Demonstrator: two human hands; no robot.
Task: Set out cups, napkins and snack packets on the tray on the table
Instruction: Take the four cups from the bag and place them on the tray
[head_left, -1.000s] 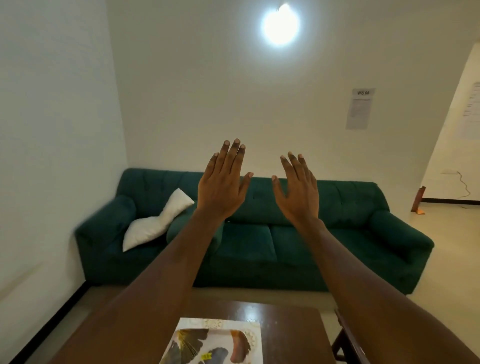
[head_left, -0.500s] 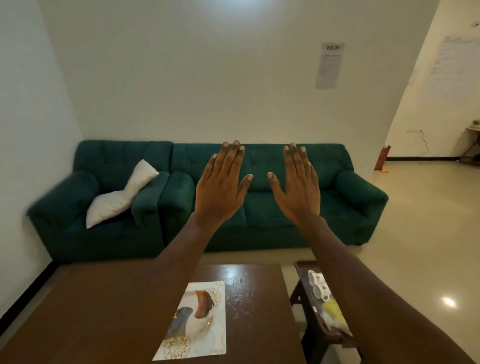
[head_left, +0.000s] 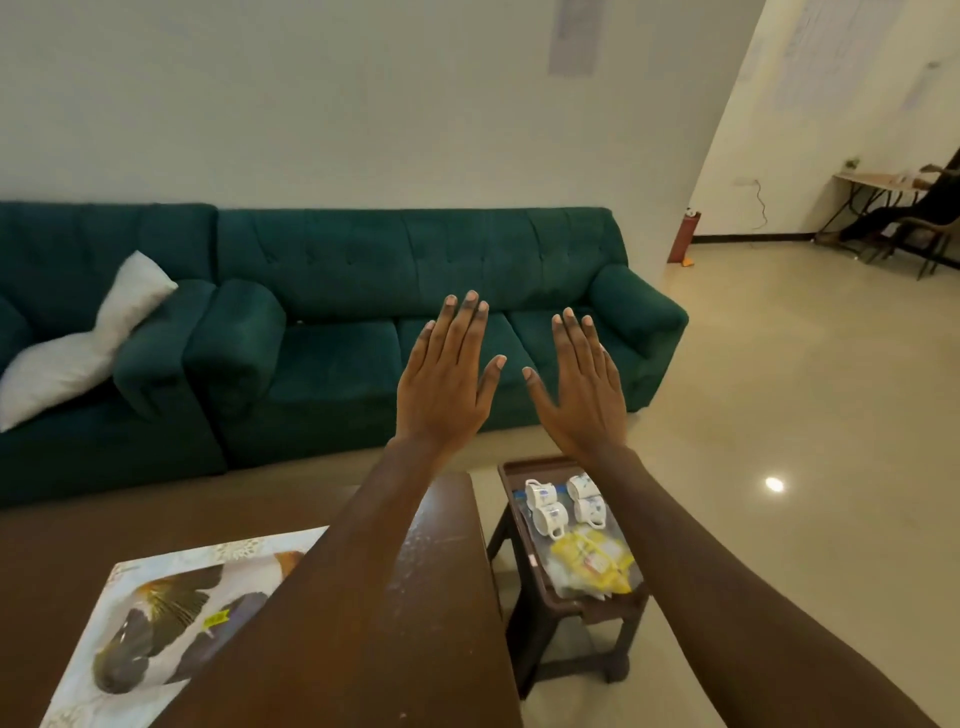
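Note:
My left hand (head_left: 444, 384) and my right hand (head_left: 584, 387) are raised side by side in front of me, backs toward me, fingers straight, holding nothing. A flat tray (head_left: 156, 623) printed with a bird lies on the brown table (head_left: 441, 597) at the lower left, partly hidden by my left forearm. To the right of the table a small dark stool (head_left: 571, 608) carries several white cups (head_left: 563, 504) with blue patterns and yellow snack packets (head_left: 592, 564). Something pale and clear lies under the packets; I cannot tell what it is.
A dark green sofa (head_left: 415, 312) with a white cushion (head_left: 78, 348) stands against the wall behind the table. Tiled floor (head_left: 805, 467) opens to the right. A person sits on a chair (head_left: 930, 228) by a small desk at the far right.
The view has tilted down and swung right, so the stool with cups and packets shows fully. Both hands stay raised and flat, lower against the sofa.

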